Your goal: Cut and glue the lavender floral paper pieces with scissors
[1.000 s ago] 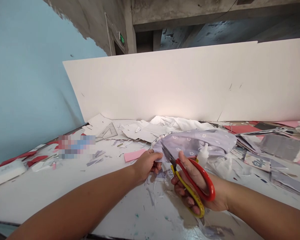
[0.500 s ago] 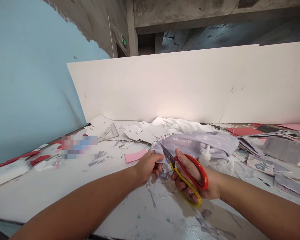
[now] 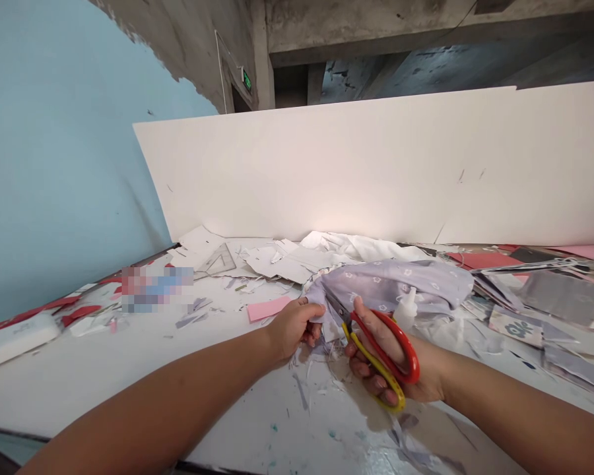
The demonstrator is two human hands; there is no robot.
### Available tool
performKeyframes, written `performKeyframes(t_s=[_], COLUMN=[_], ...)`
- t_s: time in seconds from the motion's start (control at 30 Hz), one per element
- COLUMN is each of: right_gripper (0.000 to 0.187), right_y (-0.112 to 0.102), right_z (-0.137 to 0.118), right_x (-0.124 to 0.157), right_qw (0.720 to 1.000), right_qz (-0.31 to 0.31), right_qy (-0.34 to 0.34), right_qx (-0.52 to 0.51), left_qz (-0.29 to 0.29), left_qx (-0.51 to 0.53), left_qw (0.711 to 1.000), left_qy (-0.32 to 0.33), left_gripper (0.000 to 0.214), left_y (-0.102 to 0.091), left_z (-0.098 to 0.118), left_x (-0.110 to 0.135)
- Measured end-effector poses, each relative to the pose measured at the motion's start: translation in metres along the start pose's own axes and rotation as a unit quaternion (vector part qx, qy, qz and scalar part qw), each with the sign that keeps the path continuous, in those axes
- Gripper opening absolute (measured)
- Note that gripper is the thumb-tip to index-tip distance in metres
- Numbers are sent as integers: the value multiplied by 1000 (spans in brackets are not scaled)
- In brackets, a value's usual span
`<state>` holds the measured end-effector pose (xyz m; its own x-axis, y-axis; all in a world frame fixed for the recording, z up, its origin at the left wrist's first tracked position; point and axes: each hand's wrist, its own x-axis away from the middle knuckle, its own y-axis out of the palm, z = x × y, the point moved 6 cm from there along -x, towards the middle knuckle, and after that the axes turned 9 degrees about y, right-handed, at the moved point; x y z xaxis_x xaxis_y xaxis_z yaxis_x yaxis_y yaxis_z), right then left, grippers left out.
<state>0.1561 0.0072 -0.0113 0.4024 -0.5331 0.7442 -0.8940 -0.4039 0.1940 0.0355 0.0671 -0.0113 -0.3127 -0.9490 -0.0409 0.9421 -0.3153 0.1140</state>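
Between its thumb and fingers, my left hand (image 3: 297, 324) pinches an edge of lavender fabric (image 3: 396, 280) printed with small white flowers. My right hand (image 3: 376, 356) grips scissors (image 3: 406, 353) with one red and one yellow handle loop. Their dark blades point up and left against the fabric, just right of my left fingertips; how far they are apart is hard to see. A white nozzle bottle (image 3: 406, 309) sits behind my right hand, partly hidden. Scraps of fabric hang and lie below my left hand.
A pink paper piece (image 3: 267, 308) lies left of my left hand. Behind are white paper pieces (image 3: 282, 260), a set square (image 3: 221, 259) and a tall white board (image 3: 327, 178). Fabric pieces and a patterned card (image 3: 516, 326) lie right. Offcuts are strewn over the white table (image 3: 218, 402).
My right hand and the scissors have shifted slightly right and down, and the blades look closer together. My left hand stays put, holding the fabric.
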Motion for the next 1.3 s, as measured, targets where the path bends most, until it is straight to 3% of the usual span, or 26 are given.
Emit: performKeyframes(t_s=[0.6, 0.73, 0.93, 1.13, 1.23, 1.3], right_gripper=[74, 72, 61, 57, 56, 56], right_y=[-9, -7, -9, -11, -14, -15], right_z=[-13, -13, -15, -16, -14, -14], right_x=[-5, -5, -3, -7, -8, -7], right_qw=[998, 998, 994, 997, 999, 999], right_qz=[-23, 0, 82, 46, 8, -16], right_qy=[27, 27, -13, -37, -29, -36], right_qx=[60, 63, 78, 40, 15, 9], left_qz=[-25, -22, -24, -34, -87, -165], left_qx=[10, 11, 3, 5, -41, -135], left_qw=[1000, 1000, 1000, 999, 995, 977], left_qy=[3, 3, 7, 2, -7, -19], left_gripper=[18, 17, 21, 19, 21, 29], left_y=[4, 4, 1, 1, -6, -13], left_z=[1, 0, 0, -1, 9, 19], left_x=[2, 1, 0, -2, -5, -6])
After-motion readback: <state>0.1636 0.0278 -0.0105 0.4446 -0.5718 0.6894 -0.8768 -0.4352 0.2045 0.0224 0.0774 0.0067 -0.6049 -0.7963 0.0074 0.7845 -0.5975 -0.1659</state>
